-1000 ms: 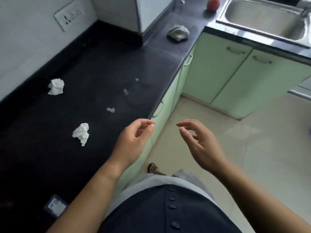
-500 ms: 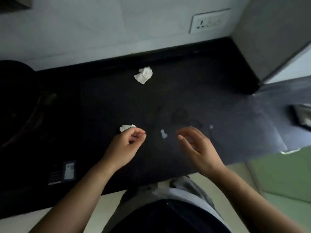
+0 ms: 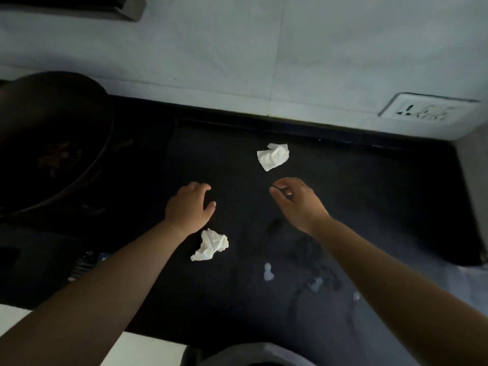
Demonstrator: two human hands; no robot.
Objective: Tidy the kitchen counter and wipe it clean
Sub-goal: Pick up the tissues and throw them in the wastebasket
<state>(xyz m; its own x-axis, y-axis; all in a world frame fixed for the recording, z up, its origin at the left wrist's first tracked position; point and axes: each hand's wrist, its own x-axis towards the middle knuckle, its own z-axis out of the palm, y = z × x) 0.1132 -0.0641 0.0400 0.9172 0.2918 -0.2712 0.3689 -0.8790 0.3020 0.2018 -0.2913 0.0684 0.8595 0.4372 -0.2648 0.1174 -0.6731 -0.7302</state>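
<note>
Landmark: far tissue wad [image 3: 273, 156], lying on the desk [image 3: 369, 194] near the back wall [image 3: 237, 62]. Near tissue wad [image 3: 210, 245] lies in front of it and to its left. Pan [image 3: 52, 143] sits far left of it. Wall socket [image 3: 425, 112] is behind and to its right. Spill drops [image 3: 268, 272] lie well in front, right of the near wad.

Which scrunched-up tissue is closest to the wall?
The far tissue, up beyond the right hand, lies nearest the wall. The other tissue sits closer to the person, just beside the left wrist.
</note>
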